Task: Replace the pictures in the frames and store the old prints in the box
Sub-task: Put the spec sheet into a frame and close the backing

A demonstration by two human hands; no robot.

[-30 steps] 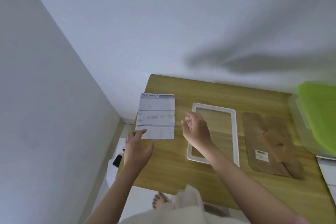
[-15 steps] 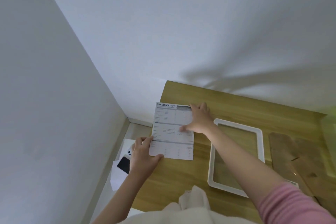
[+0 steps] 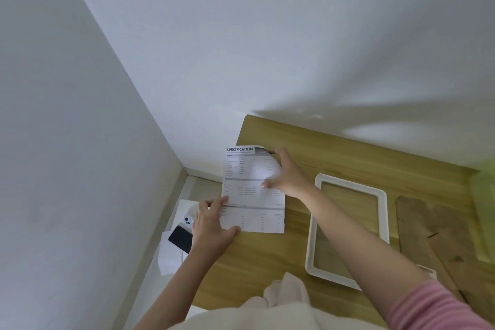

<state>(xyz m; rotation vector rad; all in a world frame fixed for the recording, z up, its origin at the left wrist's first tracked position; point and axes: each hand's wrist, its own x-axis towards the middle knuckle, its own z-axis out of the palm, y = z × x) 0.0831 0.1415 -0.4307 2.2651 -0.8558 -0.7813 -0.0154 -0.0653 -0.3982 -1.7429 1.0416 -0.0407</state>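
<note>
A white printed sheet headed "SPECIFICATION" lies at the left end of the wooden table. My left hand pinches its lower left edge between thumb and fingers. My right hand grips the sheet's upper right corner, which curls up off the table. An empty white picture frame lies flat to the right of the sheet, partly under my right forearm. Beside it lies the brown backing board.
The table stands in a corner between two white walls. Left of the table, lower down, a black phone and a small white device rest on white paper. A blurred green shape, cut off by the frame's edge, shows at the far right.
My view has swung to the left. My right hand crossed from above the frame to the sheet and lifted its top right corner. My left hand closed on the sheet's lower left edge.
</note>
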